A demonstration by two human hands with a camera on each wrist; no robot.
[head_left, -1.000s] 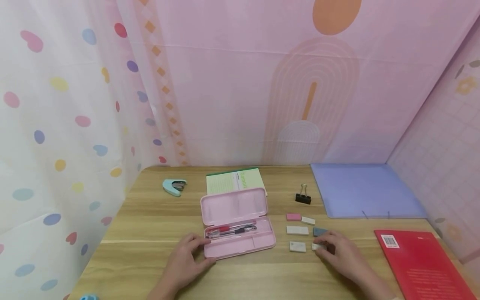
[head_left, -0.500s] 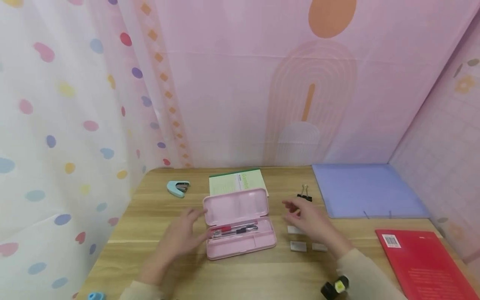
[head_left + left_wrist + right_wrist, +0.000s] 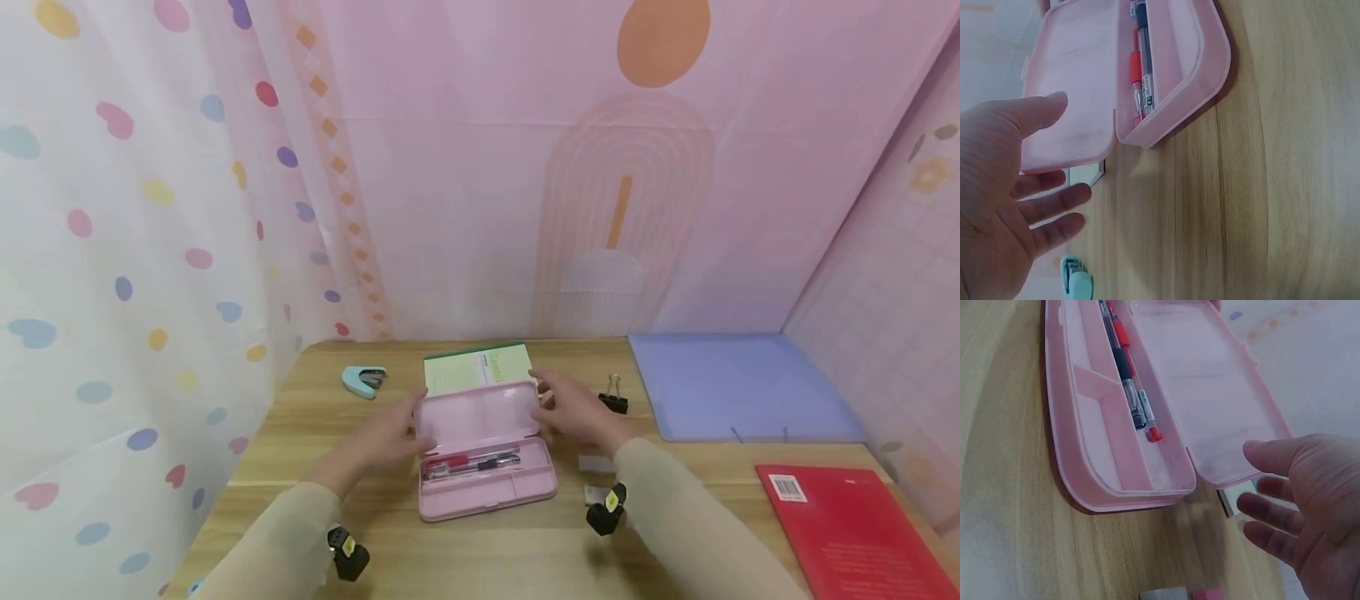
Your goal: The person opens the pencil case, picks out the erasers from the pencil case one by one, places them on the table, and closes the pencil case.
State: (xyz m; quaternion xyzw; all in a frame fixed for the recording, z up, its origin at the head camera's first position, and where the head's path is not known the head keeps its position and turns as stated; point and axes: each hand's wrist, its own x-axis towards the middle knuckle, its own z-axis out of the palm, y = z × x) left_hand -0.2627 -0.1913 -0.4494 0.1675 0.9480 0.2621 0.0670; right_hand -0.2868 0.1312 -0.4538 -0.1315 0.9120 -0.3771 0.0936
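A pink pencil case point(image 3: 487, 498) lies on the table with its lid point(image 3: 476, 419) raised. Inside its rear compartment are a red pen point(image 3: 1135, 67) and a black pen point(image 3: 498, 461). At the lid's left side is my left hand point(image 3: 386, 437), its thumb before the inner face and fingers behind the edge. My right hand point(image 3: 577, 408) is at the opposite side in a like pose, fingers fairly straight. Both index fingers are hidden behind the lid in the wrist views, and whether the thumbs touch it is unclear.
Behind the case lies a green notepad point(image 3: 480, 368). A mint stapler point(image 3: 363, 381) is to the left. On the right are a black binder clip point(image 3: 613, 403), a blue folder point(image 3: 750, 387) and a red book point(image 3: 855, 533). Erasers point(image 3: 596, 464) are partly covered by my right arm.
My right hand has left the erasers and moved left and away to the lid's right side. My left hand has shifted from the case's front left corner up to the lid's left side.
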